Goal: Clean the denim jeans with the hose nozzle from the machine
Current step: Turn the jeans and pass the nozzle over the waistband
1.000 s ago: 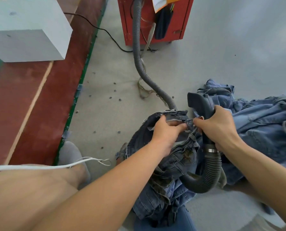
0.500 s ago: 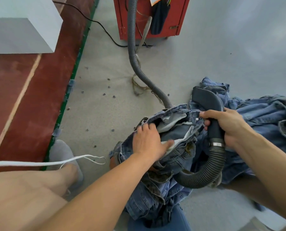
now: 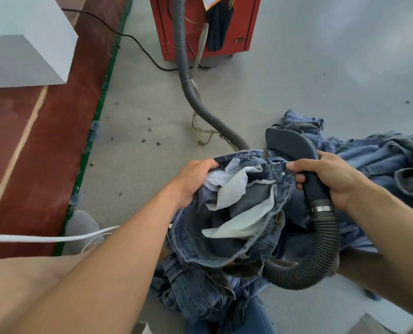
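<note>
A pair of blue denim jeans (image 3: pixel 215 247) lies in front of me with its waist held wide open, white pocket linings showing inside. My left hand (image 3: pixel 191 179) grips the waistband on the left side. My right hand (image 3: pixel 328 177) grips the dark grey hose nozzle (image 3: pixel 289 143), and its fingertips also pinch the waistband by the button. The nozzle's flat head points away, above the jeans' opening. A grey ribbed hose (image 3: pixel 321 256) loops below my right hand and another stretch runs back to the red machine (image 3: pixel 205 27).
More denim garments (image 3: pixel 379 160) are piled on the grey floor to the right. A red-brown strip with a green edge (image 3: pixel 44 145) and a white block (image 3: pixel 25 42) lie to the left. A black cable (image 3: pixel 133 44) runs to the machine. My bare knee and grey shoe (image 3: pixel 80 225) are bottom left.
My left hand has shifted from the middle of the jeans to the left waistband, and both hands have pulled the waist open, baring the white pocket linings. The nozzle stays in my right hand.
</note>
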`<control>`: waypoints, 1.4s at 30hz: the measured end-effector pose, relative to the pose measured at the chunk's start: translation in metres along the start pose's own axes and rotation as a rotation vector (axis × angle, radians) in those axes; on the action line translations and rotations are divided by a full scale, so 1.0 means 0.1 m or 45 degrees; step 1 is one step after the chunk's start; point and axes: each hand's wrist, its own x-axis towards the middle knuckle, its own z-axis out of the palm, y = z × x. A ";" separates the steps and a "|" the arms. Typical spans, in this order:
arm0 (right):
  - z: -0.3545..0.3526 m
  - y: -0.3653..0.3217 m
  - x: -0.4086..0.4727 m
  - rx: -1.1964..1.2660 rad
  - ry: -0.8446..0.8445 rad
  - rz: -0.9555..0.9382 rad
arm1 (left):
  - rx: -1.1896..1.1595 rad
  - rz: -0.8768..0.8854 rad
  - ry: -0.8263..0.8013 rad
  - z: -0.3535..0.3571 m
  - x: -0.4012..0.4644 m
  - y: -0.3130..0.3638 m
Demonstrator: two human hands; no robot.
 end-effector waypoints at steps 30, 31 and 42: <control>0.08 -0.04 -0.13 -0.174 0.311 -0.141 | -0.678 0.009 -0.151 1.02 -0.29 -0.05; 0.05 -0.08 -0.25 -0.213 0.299 -0.189 | -0.709 0.037 -0.102 0.99 -0.25 -0.01; 0.10 -0.34 -0.91 -0.419 -0.074 0.013 | -0.594 0.325 -0.232 0.93 -0.16 0.08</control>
